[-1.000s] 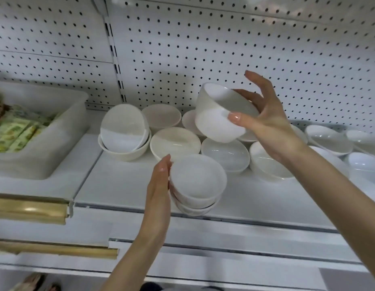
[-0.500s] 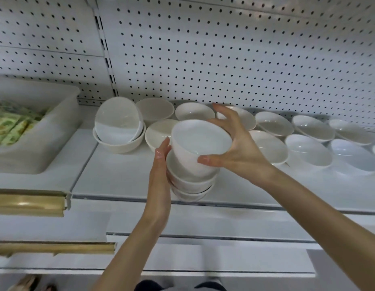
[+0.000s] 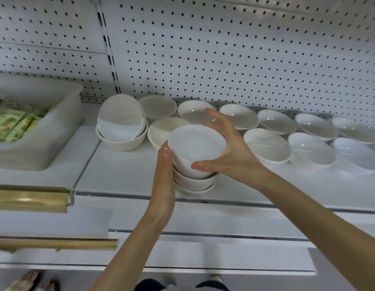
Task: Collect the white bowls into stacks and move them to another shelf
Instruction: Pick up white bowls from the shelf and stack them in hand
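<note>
A stack of three white bowls (image 3: 193, 183) stands near the front edge of the white shelf (image 3: 123, 175). My right hand (image 3: 230, 150) grips the top bowl (image 3: 196, 143) of that stack, thumb on its near side and fingers round its far rim. My left hand (image 3: 164, 175) lies flat against the stack's left side, fingers straight. Several single white bowls (image 3: 268, 145) sit in two rows to the right and behind. At the left, one bowl leans tilted inside another (image 3: 121, 122).
A translucent plastic bin (image 3: 44, 135) with green packets stands on the neighbouring shelf at the left. A white pegboard wall (image 3: 235, 55) backs the shelves. Lower shelves with gold price rails (image 3: 29, 199) jut out below.
My right hand brought a bowl down from above and set it onto the stack, which grew from two bowls to three. The left hand stayed against the stack's side.
</note>
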Motion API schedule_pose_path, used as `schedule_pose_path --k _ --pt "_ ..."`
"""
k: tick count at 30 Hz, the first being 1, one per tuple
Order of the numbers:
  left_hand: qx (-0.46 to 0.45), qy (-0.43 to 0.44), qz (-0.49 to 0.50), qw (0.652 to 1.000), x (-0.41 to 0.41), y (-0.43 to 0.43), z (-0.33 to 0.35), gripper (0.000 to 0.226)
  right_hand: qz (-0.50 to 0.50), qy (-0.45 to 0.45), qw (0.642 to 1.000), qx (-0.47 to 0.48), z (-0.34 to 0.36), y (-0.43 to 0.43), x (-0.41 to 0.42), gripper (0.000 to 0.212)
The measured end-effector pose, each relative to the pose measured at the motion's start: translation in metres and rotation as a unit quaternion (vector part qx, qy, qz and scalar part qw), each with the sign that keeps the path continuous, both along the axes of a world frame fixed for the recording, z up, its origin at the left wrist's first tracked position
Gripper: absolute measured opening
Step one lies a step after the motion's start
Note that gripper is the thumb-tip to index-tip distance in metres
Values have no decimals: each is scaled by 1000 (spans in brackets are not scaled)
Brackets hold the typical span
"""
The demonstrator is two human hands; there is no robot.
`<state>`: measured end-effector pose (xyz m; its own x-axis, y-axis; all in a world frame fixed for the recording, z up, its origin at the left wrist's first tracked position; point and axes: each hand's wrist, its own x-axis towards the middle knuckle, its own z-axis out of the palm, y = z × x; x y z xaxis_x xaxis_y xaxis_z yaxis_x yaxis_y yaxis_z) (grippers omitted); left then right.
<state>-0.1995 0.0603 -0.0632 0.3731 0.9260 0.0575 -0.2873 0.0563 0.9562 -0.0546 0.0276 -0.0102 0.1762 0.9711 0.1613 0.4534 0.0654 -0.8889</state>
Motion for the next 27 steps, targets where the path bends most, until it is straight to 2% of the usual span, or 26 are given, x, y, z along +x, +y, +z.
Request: schedule_pose_path --k 4,9,15,19,22,24,27 --pt "-1 1 2 1000 -1 -2 1 63 3 -5 1000 4 -3 -1 -2 110" --pt "7 13 5 1000 -2 -6 3 43 3 -5 1000 5 -6 -3 0 110" --pt "22 14 1 1000 -2 -6 -1 50 2 8 1000 11 -13 -4 0 107" --pt "18 10 4 1000 -1 -6 -6 46 -1 19 999 32 -17 -11 -1 101" --pt "9 0 10 1000 0 -4 -12 37 -82 114 987 78 -29 -28 -11 74" --pt "6 -6 19 1000 1 -2 -17 42 -161 180 965 106 -39 -38 -22 60" --pt "-1 -15 22 1000 2 -1 -23 48 -229 218 944 95 -54 -45 -38 62"
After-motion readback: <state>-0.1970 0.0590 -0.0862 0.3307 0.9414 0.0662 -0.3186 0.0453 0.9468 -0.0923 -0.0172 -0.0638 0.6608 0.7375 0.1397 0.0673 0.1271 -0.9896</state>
